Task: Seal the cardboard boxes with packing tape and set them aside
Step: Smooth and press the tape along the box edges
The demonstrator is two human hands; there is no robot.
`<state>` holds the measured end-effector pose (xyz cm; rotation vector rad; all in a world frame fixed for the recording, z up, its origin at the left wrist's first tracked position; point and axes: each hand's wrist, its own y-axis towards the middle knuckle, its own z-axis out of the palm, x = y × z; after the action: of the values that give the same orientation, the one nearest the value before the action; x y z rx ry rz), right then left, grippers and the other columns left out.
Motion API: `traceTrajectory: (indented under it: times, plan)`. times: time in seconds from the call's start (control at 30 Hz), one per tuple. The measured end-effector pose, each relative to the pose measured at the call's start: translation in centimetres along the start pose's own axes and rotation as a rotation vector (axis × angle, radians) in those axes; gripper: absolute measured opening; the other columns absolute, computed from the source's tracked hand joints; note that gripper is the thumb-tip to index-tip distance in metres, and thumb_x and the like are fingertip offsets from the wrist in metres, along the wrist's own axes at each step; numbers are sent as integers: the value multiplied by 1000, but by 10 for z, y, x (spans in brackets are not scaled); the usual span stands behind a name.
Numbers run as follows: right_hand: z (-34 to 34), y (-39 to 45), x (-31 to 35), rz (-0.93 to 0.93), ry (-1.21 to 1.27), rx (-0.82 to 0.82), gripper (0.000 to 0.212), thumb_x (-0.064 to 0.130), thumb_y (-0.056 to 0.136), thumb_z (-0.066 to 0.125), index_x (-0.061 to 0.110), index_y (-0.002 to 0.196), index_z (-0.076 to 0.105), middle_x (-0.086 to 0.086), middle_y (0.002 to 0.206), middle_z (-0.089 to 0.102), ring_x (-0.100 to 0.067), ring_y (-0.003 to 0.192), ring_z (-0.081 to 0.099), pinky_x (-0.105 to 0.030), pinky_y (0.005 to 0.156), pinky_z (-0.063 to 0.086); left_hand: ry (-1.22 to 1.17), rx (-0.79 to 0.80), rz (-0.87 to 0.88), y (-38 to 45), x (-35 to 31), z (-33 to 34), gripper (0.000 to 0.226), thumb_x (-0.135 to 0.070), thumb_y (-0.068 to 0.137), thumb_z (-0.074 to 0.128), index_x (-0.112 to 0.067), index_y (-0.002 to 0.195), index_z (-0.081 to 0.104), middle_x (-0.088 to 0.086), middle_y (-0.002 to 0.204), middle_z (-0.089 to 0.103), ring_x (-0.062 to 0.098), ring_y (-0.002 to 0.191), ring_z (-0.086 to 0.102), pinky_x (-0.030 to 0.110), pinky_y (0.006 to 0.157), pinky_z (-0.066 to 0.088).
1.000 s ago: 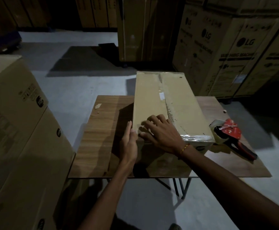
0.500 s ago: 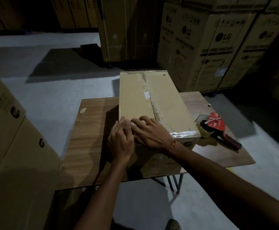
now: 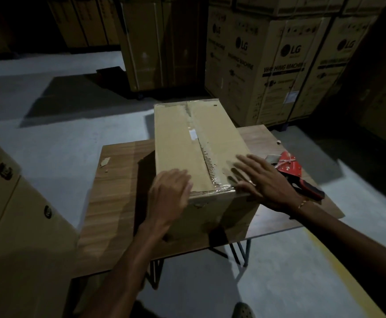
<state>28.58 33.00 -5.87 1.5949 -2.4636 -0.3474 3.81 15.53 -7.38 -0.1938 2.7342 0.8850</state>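
A: Cardboard box [image 3: 187,152] lies on the wooden counter [image 3: 116,198], long axis running from six o'clock toward twelve.

B: Hands?

A: Left hand [image 3: 168,196] lies flat on its near corner at seven o'clock, grip wide, holding nothing. Right hand [image 3: 265,180] spreads flat at five o'clock, over the clear tape [image 3: 212,161] on the seam.

B: Any writing?

A: "LG" and "WASHING MACHINE" on the big cartons [image 3: 286,65] at one o'clock. Red tape dispenser [image 3: 297,175] rests at three.

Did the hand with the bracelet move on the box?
Yes. The right hand slid from beside the left hand across the box to its near right corner, toward the tape dispenser.
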Motion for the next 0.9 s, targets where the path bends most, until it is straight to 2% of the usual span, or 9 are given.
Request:
traceTrajectory:
  times: [0.1, 0.2, 0.27, 0.33, 0.4, 0.53, 0.63, 0.77, 0.9]
  plan:
    - [1, -8, 2, 385, 289, -62, 73, 68, 100, 15, 24, 153, 40, -1, 164, 31, -22, 149, 24, -44, 116, 27, 0, 287, 269, 13, -21, 5, 40, -43, 99, 51, -18, 126, 66, 6, 140, 60, 25, 130, 55, 45, 112, 38]
    - [16, -3, 16, 660, 624, -195, 53, 57, 105, 27, 27, 144, 47, -4, 150, 46, -24, 140, 39, -48, 115, 36, 40, 430, 339, 36, -48, 14, 49, -46, 100, 53, -19, 141, 52, 8, 154, 45, 26, 138, 44, 42, 116, 33]
    - [17, 2, 29, 822, 925, -336, 37, 48, 109, 31, 28, 137, 46, -2, 133, 53, -20, 126, 54, -36, 97, 52, 76, 485, 377, 51, -62, 22, 56, -48, 103, 49, -18, 149, 44, 9, 161, 36, 27, 145, 36, 41, 119, 27]
    - [15, 5, 38, 935, 1141, -423, 33, 43, 110, 31, 26, 134, 45, 7, 116, 58, 0, 107, 63, -19, 79, 50, 117, 553, 377, 61, -72, 34, 66, -54, 105, 39, -15, 157, 31, 9, 166, 24, 25, 152, 24, 41, 123, 19]
    - [13, 8, 41, 1023, 1268, -490, 28, 40, 111, 30, 27, 126, 50, 20, 101, 55, 10, 87, 62, -14, 68, 45, 141, 606, 325, 67, -82, 49, 75, -61, 104, 29, -14, 161, 18, 7, 170, 11, 23, 156, 12, 40, 125, 11]
    - [17, 11, 33, 1133, 1445, -605, 38, 40, 111, 29, 25, 108, 64, 9, 95, 67, -3, 79, 69, -17, 62, 52, 158, 618, 264, 69, -92, 68, 84, -68, 101, 25, -13, 162, 8, 7, 170, 2, 23, 157, 3, 41, 126, 7]
    - [14, 19, 30, 1225, 1528, -564, 31, 33, 109, 41, 18, 99, 67, -5, 93, 69, -14, 76, 67, -25, 60, 52, 184, 620, 295, 68, -90, 67, 88, -68, 99, 33, -13, 162, 4, 8, 170, -1, 25, 157, 0, 43, 127, 5]
    - [13, 27, 29, 1292, 1519, -568, 31, 28, 108, 42, 17, 90, 65, -4, 84, 66, -16, 73, 63, -27, 60, 50, 169, 581, 261, 66, -101, 66, 85, -56, 99, 48, -9, 160, 12, 15, 169, 7, 30, 156, 6, 43, 126, 10]
    - [18, 13, 28, 1212, 1614, -533, 53, 45, 110, 28, 12, 116, 68, -7, 96, 73, -20, 86, 70, -31, 71, 55, 153, 454, 217, 72, -120, 73, 74, -61, 88, 58, -9, 139, 43, 16, 146, 41, 31, 135, 36, 40, 114, 32]
